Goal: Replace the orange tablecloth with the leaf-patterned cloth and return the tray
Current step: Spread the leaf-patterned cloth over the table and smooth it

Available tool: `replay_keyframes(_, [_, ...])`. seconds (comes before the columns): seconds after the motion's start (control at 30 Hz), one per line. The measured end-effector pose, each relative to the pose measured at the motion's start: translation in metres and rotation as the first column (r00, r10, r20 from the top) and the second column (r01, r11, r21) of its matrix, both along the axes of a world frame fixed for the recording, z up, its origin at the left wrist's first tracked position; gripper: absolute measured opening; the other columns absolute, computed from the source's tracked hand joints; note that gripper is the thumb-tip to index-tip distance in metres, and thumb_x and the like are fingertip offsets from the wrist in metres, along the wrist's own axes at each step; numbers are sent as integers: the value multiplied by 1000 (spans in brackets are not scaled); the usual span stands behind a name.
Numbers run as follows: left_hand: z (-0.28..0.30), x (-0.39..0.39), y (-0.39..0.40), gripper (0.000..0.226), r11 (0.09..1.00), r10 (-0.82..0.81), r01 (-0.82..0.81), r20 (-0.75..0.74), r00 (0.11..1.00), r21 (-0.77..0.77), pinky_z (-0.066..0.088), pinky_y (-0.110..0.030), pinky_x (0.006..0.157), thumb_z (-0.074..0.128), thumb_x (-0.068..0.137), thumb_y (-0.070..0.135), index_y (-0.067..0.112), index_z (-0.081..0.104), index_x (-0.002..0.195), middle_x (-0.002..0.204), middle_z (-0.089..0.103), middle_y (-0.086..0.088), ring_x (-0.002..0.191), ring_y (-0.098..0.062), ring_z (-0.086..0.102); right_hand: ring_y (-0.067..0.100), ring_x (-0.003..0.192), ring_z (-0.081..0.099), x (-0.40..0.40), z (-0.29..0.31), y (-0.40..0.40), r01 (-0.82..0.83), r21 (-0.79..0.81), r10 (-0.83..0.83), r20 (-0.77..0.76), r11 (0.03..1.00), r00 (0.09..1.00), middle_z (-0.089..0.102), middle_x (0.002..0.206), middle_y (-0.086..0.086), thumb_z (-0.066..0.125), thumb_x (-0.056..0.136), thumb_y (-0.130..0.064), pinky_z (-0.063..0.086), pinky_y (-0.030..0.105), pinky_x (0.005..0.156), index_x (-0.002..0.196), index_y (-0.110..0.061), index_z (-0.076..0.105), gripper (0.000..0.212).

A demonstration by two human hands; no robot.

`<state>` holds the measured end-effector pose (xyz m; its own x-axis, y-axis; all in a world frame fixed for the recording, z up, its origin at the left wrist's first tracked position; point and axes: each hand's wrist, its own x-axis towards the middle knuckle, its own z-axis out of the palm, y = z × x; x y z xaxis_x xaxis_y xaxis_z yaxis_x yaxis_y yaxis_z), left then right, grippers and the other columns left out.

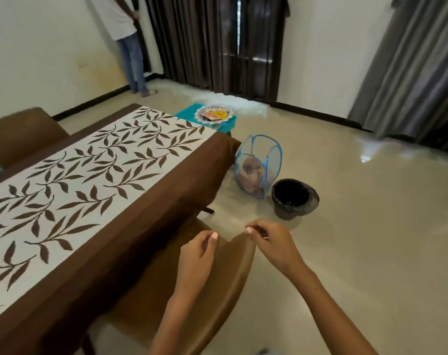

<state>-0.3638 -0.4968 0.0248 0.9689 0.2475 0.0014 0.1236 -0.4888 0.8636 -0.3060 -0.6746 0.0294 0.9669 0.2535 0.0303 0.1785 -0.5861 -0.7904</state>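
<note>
Our left hand and right hand hover loosely curled, holding nothing, above the brown chair back. The brown-bordered leaf-patterned cloth lies spread leftward; the scalloped glass tray waits far ahead on the teal stool, where a careless lift might spill its contents.

Leaf-patterned cloth spread over the table at left, a chair tucked against its near side, another chair at the far side. Beyond the table's far end, tray on a stool. Right of the table on the floor, mesh hamper, bin just beside it at right.
</note>
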Motion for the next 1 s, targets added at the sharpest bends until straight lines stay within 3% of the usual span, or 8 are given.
replay_keyframes(0.1, [-8, 39, -27, 26, 993, 95, -93, 28, 995, -66, 49, -34, 63, 46, 96, 32, 18, 66, 88, 72, 64, 1, 69, -13, 61, 4, 81, 63, 55, -5, -22, -87, -17, 87, -16, 996, 996, 70, 88, -7, 58, 92, -25, 51, 23, 75, 95, -20, 69, 13])
replay_keyframes(0.27, [-27, 125, -55, 29, 975, 196, -195, -3, 981, -107, 50, -44, 64, 46, 93, 38, 17, 65, 86, 75, 64, -10, 72, -26, 62, 6, 81, 63, 167, -16, -47, -188, -51, 188, -12, 981, 982, 69, 89, -8, 57, 92, -29, 53, 31, 77, 97, -22, 69, 15])
replay_keyframes(0.43, [-25, 226, -76, 24, 956, 272, -274, -36, 962, -106, 50, -21, 71, 48, 95, 36, 22, 66, 102, 88, 68, 7, 83, -5, 63, 9, 83, 63, 284, -16, -54, -264, -116, 269, 24, 958, 963, 70, 89, -6, 57, 90, -32, 52, 37, 77, 94, -20, 70, 18])
replay_keyframes(0.5, [-21, 264, -77, 24, 954, 283, -283, -18, 959, -101, 52, -20, 71, 47, 96, 35, 23, 67, 104, 89, 68, 11, 84, 0, 62, 9, 82, 63, 329, -18, -52, -285, -86, 288, 31, 955, 957, 71, 88, -6, 58, 90, -30, 53, 37, 76, 94, -18, 70, 18])
replay_keyframes(0.57, [-19, 303, -78, 22, 951, 305, -303, 12, 952, -65, 52, -20, 71, 48, 96, 33, 23, 67, 102, 88, 68, 12, 84, 0, 62, 8, 81, 63, 373, -20, -47, -307, -65, 310, 32, 949, 950, 70, 88, -7, 58, 90, -29, 53, 35, 76, 95, -19, 71, 17])
replay_keyframes(0.7, [-19, 378, -69, 16, 917, 398, -399, 23, 917, 5, 41, -1, 70, 50, 96, 29, 28, 65, 103, 91, 63, 23, 90, 16, 56, 3, 83, 60, 460, -22, -24, -405, -75, 407, 19, 911, 913, 69, 91, -10, 56, 91, -30, 50, 25, 76, 99, -23, 70, 17])
replay_keyframes(0.83, [-22, 434, -52, 15, 857, 515, -514, 1, 857, 18, 39, 2, 69, 50, 96, 29, 32, 62, 103, 92, 60, 27, 91, 21, 52, 2, 91, 60, 537, -27, 8, -511, -55, 511, -16, 858, 860, 67, 97, -10, 54, 93, -31, 51, 26, 83, 104, -23, 67, 19])
replay_keyframes(1.0, [-32, 483, -24, 18, 761, 649, -649, -21, 761, -1, 41, 0, 71, 49, 95, 29, 26, 63, 106, 94, 60, 24, 90, 13, 56, 3, 93, 59, 619, -31, 62, -630, -70, 629, -28, 774, 777, 67, 99, -9, 55, 93, -28, 51, 27, 85, 106, -23, 67, 19])
